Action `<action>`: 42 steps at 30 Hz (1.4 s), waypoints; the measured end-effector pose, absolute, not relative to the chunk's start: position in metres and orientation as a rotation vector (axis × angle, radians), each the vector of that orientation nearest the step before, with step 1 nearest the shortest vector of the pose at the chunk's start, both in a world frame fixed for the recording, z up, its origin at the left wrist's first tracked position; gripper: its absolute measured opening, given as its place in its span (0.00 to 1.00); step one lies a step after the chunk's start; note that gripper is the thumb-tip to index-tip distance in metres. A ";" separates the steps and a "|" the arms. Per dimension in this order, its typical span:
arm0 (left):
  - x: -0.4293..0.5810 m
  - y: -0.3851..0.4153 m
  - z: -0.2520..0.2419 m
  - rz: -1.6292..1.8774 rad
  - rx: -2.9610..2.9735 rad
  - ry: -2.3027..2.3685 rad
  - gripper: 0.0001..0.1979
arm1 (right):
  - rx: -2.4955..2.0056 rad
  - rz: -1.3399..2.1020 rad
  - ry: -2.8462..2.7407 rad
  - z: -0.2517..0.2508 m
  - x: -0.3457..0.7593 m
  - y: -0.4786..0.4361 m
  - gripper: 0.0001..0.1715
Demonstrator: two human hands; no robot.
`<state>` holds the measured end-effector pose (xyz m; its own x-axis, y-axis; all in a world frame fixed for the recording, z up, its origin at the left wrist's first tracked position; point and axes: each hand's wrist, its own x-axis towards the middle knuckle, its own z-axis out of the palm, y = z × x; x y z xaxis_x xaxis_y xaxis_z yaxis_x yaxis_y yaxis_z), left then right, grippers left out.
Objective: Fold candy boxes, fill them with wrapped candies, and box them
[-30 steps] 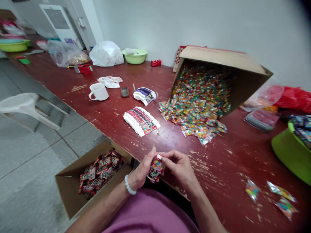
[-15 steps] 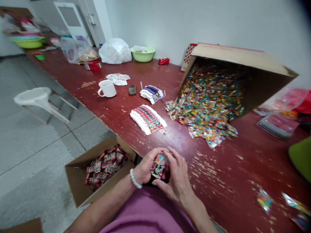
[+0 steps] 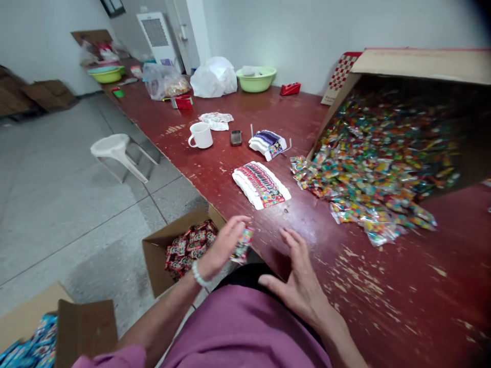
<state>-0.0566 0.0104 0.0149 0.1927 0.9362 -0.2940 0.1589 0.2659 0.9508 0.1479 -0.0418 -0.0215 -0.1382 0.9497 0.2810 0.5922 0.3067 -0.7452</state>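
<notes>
A small printed candy box (image 3: 243,244) is gripped in my left hand (image 3: 224,244), which hangs near the table edge beside an open carton (image 3: 157,268) of similar red and black candy boxes (image 3: 192,245). My right hand (image 3: 301,281) is over the table's near edge, fingers apart, holding nothing. Ahead of both hands lies a fanned stack of flat red and white box blanks (image 3: 261,185). To the right, many small clear candy packets (image 3: 360,199) spill from a big tipped cardboard box (image 3: 422,64) onto the table.
On the red table (image 3: 215,168) stand a white mug (image 3: 201,136), a dark phone-like device (image 3: 236,137), purple box blanks (image 3: 268,144), a green basin (image 3: 256,79) and a red tape dispenser (image 3: 290,89). A white stool (image 3: 117,148) and a carton with blue packets (image 3: 34,342) are on the floor.
My hands have moved apart. The left has carried the candy box away to the left, toward the carton; the right has let go and opened. The view has swung to the left.
</notes>
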 end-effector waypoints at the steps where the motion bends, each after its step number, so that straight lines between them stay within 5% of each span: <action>1: -0.078 0.016 0.020 0.748 1.395 1.420 0.23 | -1.413 0.598 -1.790 -0.026 0.153 -0.040 0.47; 6: -0.138 0.048 0.030 0.674 2.005 1.889 0.27 | -1.507 0.464 -1.621 -0.056 0.179 -0.033 0.29; 10: -0.091 0.073 0.013 0.652 2.245 1.764 0.18 | -1.529 0.276 -1.716 -0.070 0.178 -0.032 0.21; 14: -0.025 0.100 -0.008 0.503 2.400 1.746 0.20 | -1.502 0.223 -1.806 -0.073 0.176 -0.034 0.16; 32: -0.007 0.130 -0.001 0.618 2.081 1.535 0.08 | -1.528 0.557 -1.387 -0.069 0.177 -0.030 0.19; 36: -0.006 0.079 -0.003 0.616 1.838 1.249 0.13 | -1.375 0.939 -0.814 -0.046 0.174 -0.024 0.31; 42: -0.001 0.019 0.001 0.332 0.969 0.631 0.23 | -1.149 1.214 -0.737 -0.007 0.169 -0.034 0.18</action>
